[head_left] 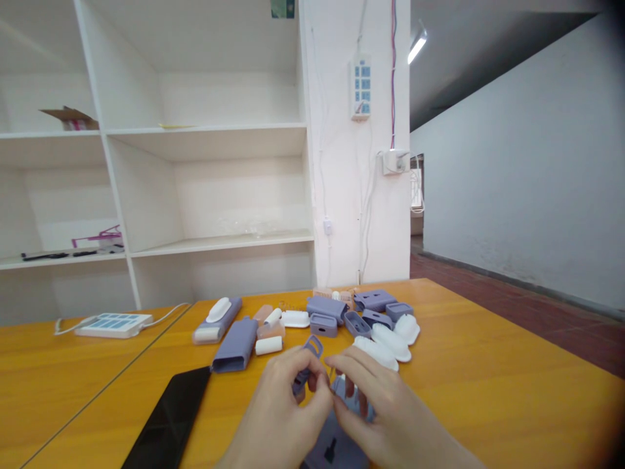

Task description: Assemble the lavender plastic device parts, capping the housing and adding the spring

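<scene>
My left hand [286, 397] pinches a small purple plastic loop part [310, 355] above the orange table [488, 391]. Close beside it, my right hand [375, 400] has its fingers curled on a purple plastic casing [334, 443] that lies under both hands at the near edge. The fingertips of the two hands nearly meet. Just beyond them lie white oval caps [390, 339], purple housings [326, 306] and a long purple sleeve [236, 344].
A black phone [168, 420] lies flat at the near left. A white power strip [113, 324] with its cable sits at the far left. White shelving [209, 189] and a wall stand behind the table. An open floor runs off to the right.
</scene>
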A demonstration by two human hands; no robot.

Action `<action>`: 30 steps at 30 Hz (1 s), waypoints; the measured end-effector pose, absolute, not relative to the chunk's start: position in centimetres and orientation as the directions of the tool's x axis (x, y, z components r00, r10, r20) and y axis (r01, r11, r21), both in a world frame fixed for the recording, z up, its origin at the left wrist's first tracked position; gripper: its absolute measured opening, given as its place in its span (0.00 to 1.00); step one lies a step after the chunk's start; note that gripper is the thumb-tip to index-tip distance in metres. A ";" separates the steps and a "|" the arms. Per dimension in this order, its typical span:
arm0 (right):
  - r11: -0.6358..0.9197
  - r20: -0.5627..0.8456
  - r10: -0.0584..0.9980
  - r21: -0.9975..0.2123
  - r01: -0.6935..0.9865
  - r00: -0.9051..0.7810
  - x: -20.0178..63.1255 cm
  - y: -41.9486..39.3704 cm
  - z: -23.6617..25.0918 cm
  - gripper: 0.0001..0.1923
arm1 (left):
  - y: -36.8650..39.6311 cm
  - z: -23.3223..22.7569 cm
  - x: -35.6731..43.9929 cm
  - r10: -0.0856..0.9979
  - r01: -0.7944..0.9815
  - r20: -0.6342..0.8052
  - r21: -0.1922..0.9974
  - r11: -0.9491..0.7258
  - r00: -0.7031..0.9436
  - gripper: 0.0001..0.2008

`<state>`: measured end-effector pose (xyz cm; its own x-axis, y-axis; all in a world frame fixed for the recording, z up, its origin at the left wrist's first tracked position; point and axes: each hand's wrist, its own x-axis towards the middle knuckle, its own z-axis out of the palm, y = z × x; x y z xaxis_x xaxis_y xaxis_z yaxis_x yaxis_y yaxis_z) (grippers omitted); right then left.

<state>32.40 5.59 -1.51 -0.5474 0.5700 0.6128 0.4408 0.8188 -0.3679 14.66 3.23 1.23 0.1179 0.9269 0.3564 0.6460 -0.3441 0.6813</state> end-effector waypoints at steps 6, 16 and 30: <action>0.828 0.677 0.540 -0.319 0.461 -0.500 32.3 5.7 -1.9 0.16 | 3.1 1.5 15.0 0.937 0.595 0.334 0.734 -0.328 0.105 0.08; 0.833 0.780 0.443 -0.176 0.524 -0.442 32.3 5.6 -2.3 0.16 | 3.0 1.6 15.1 0.915 0.572 0.393 0.731 -0.372 0.094 0.08; 0.830 0.712 0.518 -0.284 0.480 -0.474 32.7 5.8 -1.9 0.12 | 2.7 1.7 15.2 0.900 0.544 0.420 0.730 -0.413 0.119 0.09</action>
<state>32.66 5.84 -1.89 -0.4736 0.5184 0.7121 0.4804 0.8296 -0.2844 15.15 2.72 1.70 0.1190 0.8996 0.4201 0.5445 -0.4129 0.7301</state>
